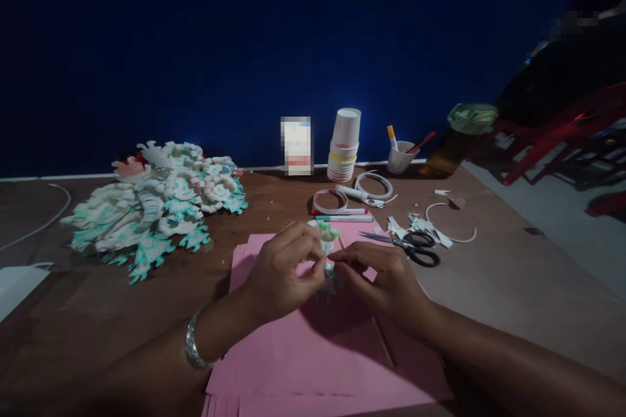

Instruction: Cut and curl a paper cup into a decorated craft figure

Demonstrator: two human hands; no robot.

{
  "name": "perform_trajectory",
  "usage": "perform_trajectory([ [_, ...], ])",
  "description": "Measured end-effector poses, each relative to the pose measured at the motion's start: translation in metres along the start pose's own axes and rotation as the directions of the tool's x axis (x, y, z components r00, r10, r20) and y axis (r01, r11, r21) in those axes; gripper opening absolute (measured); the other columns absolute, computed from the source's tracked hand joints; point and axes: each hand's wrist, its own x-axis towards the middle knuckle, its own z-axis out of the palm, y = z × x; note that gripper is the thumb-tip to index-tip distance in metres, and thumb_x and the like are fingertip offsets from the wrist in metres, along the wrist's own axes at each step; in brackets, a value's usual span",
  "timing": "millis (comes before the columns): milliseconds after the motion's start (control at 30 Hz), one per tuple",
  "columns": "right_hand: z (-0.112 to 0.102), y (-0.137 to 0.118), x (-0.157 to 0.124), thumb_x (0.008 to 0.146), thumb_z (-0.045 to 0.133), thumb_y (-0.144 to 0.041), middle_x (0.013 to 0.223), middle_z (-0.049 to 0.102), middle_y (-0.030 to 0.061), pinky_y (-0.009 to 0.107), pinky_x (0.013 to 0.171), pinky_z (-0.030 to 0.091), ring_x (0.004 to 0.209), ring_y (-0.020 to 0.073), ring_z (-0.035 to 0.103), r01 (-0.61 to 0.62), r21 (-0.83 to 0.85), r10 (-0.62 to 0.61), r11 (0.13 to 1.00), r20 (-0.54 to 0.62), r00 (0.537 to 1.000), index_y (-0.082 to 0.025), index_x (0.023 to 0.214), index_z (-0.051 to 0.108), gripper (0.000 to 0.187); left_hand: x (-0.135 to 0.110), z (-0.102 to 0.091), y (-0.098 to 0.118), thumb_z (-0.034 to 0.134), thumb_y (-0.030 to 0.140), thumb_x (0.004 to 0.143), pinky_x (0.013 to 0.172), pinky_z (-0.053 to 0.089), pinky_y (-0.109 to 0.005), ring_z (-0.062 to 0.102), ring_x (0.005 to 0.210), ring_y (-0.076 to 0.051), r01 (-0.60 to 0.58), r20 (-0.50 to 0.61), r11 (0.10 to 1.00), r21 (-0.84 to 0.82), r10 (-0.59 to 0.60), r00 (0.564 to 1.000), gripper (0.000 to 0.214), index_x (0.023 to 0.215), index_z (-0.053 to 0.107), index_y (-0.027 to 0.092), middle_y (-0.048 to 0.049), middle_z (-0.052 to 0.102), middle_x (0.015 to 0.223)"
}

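Note:
Over a stack of pink paper sheets (293, 365), both hands pinch a small white paper cutout with green marks (325, 238). My left hand (288, 267) holds it from the left, fingers closed; a silver bracelet is on that wrist. From the other side, my right hand (381, 273) has its fingertips pressed together at the cutout's edge. The fingers hide the cutout's middle, and its fringed lower part sits in shadow. A thin wooden stick (384, 339) lies on the pink paper, running under my right hand.
Black scissors (421, 249) and white paper scraps (408, 225) lie to the right. Markers (345, 219) and tape-like rings (374, 186) are behind. Stacked paper cups (345, 146), a marker cup (401, 158) and a lidded jar (454, 140) stand farther back. Left is a cutout pile (166, 202).

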Motion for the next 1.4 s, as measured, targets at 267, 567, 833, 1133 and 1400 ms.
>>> perform_trajectory([
  [267, -0.004, 0.000, 0.006, 0.089, 0.064, -0.021, 0.075, 0.075, 0.0016, 0.023, 0.058, 0.049, 0.064, 0.0139, 0.066, -0.188, 0.238, 0.171, 0.953, 0.088, 0.981, -0.023, 0.091, 0.080, 0.017, 0.004, -0.005, 0.000, 0.063, 0.002, 0.077, 0.072, 0.048, -0.027, 0.061, 0.080, -0.014, 0.190, 0.041, 0.966, -0.177, -0.186, 0.982, 0.017, 0.073, 0.061, 0.019, -0.0001, 0.063, 0.082],
  [567, 0.002, 0.008, 0.004, 0.081, 0.077, -0.038, 0.065, 0.070, 0.0021, 0.020, 0.049, 0.046, 0.054, 0.0107, 0.058, -0.384, 0.607, 0.333, 0.696, 0.200, 0.921, -0.019, 0.087, 0.082, 0.020, 0.010, -0.012, -0.003, 0.066, 0.011, 0.074, 0.074, 0.045, -0.028, 0.059, 0.078, -0.014, 0.421, 0.191, 0.808, -0.411, -0.375, 0.907, 0.012, 0.066, 0.060, 0.017, -0.0004, 0.062, 0.080],
  [833, 0.006, 0.013, -0.001, 0.087, 0.075, -0.036, 0.065, 0.067, 0.0015, 0.020, 0.047, 0.049, 0.052, 0.0102, 0.059, -0.419, 0.753, 0.314, 0.507, 0.292, 0.904, -0.022, 0.096, 0.081, 0.018, 0.008, -0.010, -0.004, 0.074, 0.023, 0.071, 0.069, 0.037, -0.027, 0.051, 0.075, -0.013, 0.567, 0.296, 0.565, -0.600, -0.502, 0.813, 0.018, 0.064, 0.058, 0.017, 0.0003, 0.056, 0.080],
  [1133, 0.002, 0.010, 0.003, 0.085, 0.077, -0.032, 0.068, 0.070, 0.0014, 0.018, 0.045, 0.048, 0.047, 0.0079, 0.060, -0.418, 0.807, 0.344, 0.418, 0.285, 0.895, -0.021, 0.091, 0.081, 0.014, 0.010, -0.010, -0.003, 0.080, 0.025, 0.069, 0.070, 0.039, -0.026, 0.048, 0.073, -0.011, 0.595, 0.360, 0.377, -0.710, -0.532, 0.766, 0.023, 0.063, 0.060, 0.016, 0.0010, 0.054, 0.078],
  [1400, 0.001, 0.009, 0.003, 0.088, 0.073, -0.033, 0.067, 0.068, 0.0012, 0.020, 0.044, 0.047, 0.052, 0.0104, 0.060, -0.388, 0.794, 0.325, 0.467, 0.254, 0.911, -0.023, 0.093, 0.080, 0.013, 0.009, -0.008, -0.003, 0.081, 0.027, 0.073, 0.072, 0.042, -0.023, 0.048, 0.073, -0.009, 0.641, 0.337, 0.366, -0.675, -0.620, 0.709, 0.022, 0.069, 0.063, 0.016, 0.0021, 0.054, 0.078],
])
